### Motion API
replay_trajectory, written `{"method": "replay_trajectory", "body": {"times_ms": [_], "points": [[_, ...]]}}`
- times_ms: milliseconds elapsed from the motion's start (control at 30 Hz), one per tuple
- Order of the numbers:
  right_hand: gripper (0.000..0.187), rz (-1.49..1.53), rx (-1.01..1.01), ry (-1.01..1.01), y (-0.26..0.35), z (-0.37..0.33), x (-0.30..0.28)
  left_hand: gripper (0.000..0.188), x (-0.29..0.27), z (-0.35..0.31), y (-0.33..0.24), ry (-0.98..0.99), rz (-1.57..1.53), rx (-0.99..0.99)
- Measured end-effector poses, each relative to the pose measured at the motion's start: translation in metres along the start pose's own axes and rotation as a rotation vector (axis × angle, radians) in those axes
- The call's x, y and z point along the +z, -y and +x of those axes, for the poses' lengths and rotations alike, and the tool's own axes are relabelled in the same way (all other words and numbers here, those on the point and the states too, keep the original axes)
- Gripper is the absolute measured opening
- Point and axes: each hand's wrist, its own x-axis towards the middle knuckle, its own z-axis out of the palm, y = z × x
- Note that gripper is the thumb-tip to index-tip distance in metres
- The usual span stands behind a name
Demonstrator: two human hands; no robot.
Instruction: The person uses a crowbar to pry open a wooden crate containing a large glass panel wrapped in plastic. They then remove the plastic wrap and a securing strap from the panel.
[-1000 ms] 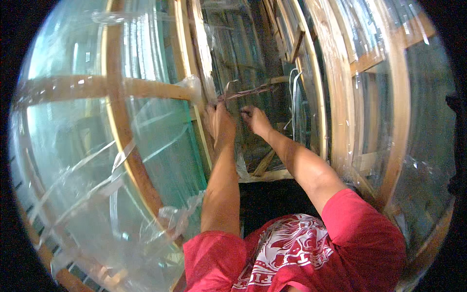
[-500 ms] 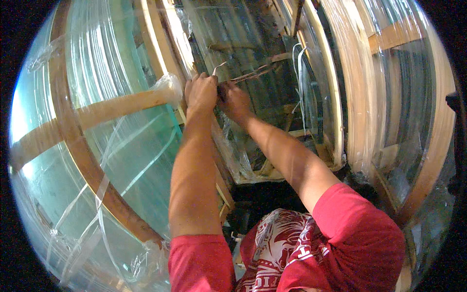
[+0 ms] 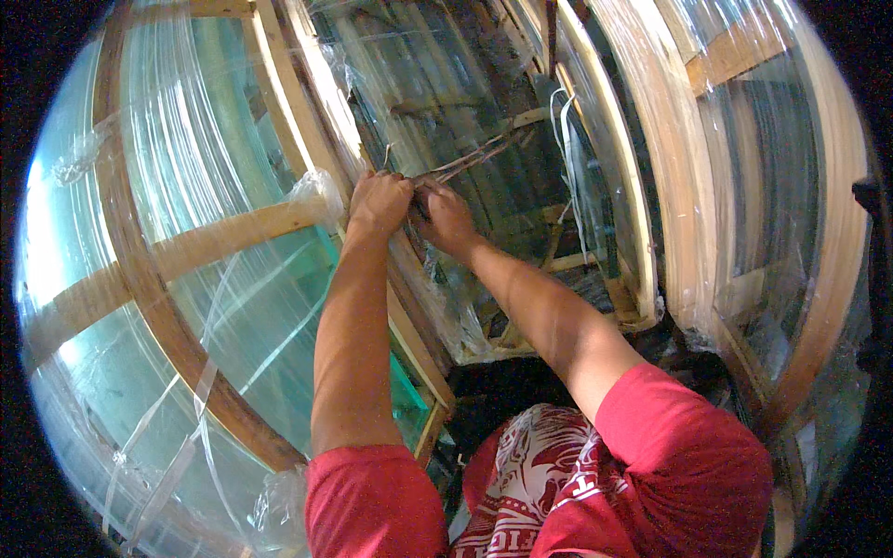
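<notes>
My left hand (image 3: 381,202) is closed at the edge of a wooden frame, its fingers curled over and a thin pale end sticking up beyond the knuckles. Right beside it, my right hand (image 3: 445,219) is closed too, fingers bent toward the left hand. From between the two hands a thin brown strip (image 3: 476,161), perhaps cord or strapping, runs up and to the right across the crate's opening. My fingers hide whatever lies between them. A film-wrapped wooden crate (image 3: 214,230) with greenish glass stands to the left of my hands.
A wooden frame (image 3: 640,200) with loose white straps (image 3: 569,158) hanging from it rises beyond my right arm. Farther right is another film-wrapped wooden crate (image 3: 693,177). White straps (image 3: 200,400) cross the left crate's film. A dark gap (image 3: 493,377) lies below my forearms.
Both hands sit slightly lower in the view, still close together. The crates have shifted a little with the head's movement. The pale end beyond my left hand has changed position.
</notes>
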Motion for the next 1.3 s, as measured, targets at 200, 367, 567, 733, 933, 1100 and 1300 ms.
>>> {"method": "replay_trajectory", "body": {"times_ms": [200,367,567,733,933,1100,1300], "points": [[0.03,0.138,0.181,-0.168,0.024,-0.01,-0.002,0.021,0.004,-0.001,0.002,-0.017,-0.38,-0.203],[0.027,0.331,0.38,-0.265,0.052,-0.012,0.002,0.026,0.006,0.002,0.017,-0.018,-0.566,-0.161],[0.027,0.122,0.288,-0.126,0.043,-0.004,-0.002,0.026,0.011,0.005,0.022,0.005,-0.573,-0.128],[0.024,0.174,0.212,-0.203,0.04,-0.01,0.003,0.026,0.008,0.008,0.021,0.027,-0.545,-0.15],[0.018,-0.023,0.322,-0.115,0.016,0.0,0.016,0.028,0.002,0.004,0.009,0.022,-0.47,-0.254],[0.02,0.479,0.604,-0.352,0.019,-0.017,0.028,0.028,0.003,0.007,-0.003,0.017,-0.42,-0.313],[0.024,0.457,0.616,-0.297,0.002,0.001,0.048,0.028,0.005,0.0,0.001,-0.094,-0.484,-0.257]]}}
